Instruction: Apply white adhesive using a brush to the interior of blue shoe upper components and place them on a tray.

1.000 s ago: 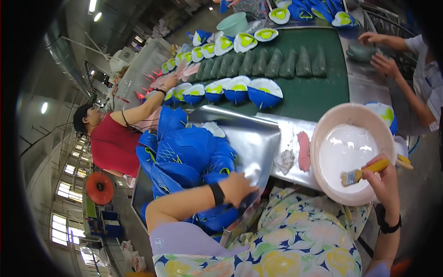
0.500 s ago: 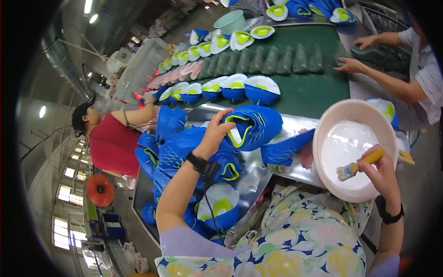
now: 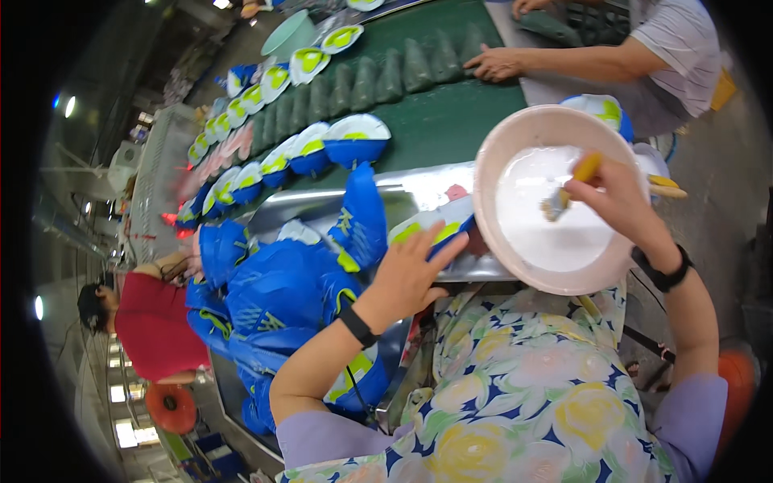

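Note:
My right hand (image 3: 618, 197) is closed around a paintbrush (image 3: 586, 167) with a yellow handle. Its bristles are down at the white liquid (image 3: 523, 233) in a pale pink basin (image 3: 493, 241). My left hand (image 3: 407, 270), fingers spread, is at the near edge of a blue shoe upper (image 3: 459, 219) with white and lime lining, beside the basin. Whether the fingertips touch that upper I cannot tell. To the left, another blue upper (image 3: 360, 216) stands on a heap of blue shoe uppers (image 3: 278, 286) in a metal tray.
Rows of lined uppers (image 3: 356, 137) and dark green foot-shaped forms (image 3: 365, 84) cover a green belt (image 3: 435, 113). A co-worker's hand (image 3: 495, 63) rests by the forms at the far right. Another person in red (image 3: 165, 326) works at left. A mint basin (image 3: 288, 34) stands behind.
My left hand has let go of a blue upper and moved toward the one beside the basin. The brush has dipped to the liquid. The whole view has shifted.

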{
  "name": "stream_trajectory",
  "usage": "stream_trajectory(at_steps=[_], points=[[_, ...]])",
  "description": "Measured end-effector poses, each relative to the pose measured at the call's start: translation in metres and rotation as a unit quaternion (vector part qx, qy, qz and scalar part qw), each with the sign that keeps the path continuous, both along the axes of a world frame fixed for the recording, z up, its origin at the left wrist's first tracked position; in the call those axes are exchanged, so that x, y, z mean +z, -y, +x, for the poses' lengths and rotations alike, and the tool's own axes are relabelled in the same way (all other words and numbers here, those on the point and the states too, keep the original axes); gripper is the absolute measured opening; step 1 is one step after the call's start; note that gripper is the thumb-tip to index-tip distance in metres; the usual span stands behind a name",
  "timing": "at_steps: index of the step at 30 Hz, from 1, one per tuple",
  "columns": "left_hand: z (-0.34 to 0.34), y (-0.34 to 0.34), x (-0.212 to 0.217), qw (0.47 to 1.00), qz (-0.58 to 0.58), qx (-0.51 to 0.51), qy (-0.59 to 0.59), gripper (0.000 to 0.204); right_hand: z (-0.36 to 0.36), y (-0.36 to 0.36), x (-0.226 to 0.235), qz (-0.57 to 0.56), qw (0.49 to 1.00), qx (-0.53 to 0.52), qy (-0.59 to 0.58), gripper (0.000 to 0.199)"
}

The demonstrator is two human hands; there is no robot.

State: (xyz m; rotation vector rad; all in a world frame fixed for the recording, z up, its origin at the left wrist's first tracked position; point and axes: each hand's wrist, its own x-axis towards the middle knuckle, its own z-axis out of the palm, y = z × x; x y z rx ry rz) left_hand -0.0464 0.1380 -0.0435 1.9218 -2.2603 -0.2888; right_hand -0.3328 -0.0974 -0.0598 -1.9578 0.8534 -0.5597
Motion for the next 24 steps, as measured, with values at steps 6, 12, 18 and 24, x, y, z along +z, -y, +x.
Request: stream_trajectory(at_steps=[6, 12, 18, 24], points=[[0.05, -0.006, -0.02, 0.963, -0.135, 0.191, -0.132, 0.077, 0.016, -0.005, -0.001, -0.034, 0.998, 0.05, -0.026, 0.023], [0.101, -0.014, -0.012, 0.909, -0.139, 0.391, -0.041, 0.086, 0.009, 0.012, 0.011, -0.041, 0.998, 0.028, -0.047, 0.027], [0.072, 0.039, -0.04, 0.967, -0.062, -0.058, 0.24, 0.037, 0.061, -0.009, -0.011, -0.04, 0.986, 0.158, -0.045, 0.025], [0.118, 0.079, -0.014, 0.983, -0.047, 0.131, 0.12, 0.013, 0.022, -0.01, -0.015, -0.148, 0.903, 0.349, -0.203, 0.024]])
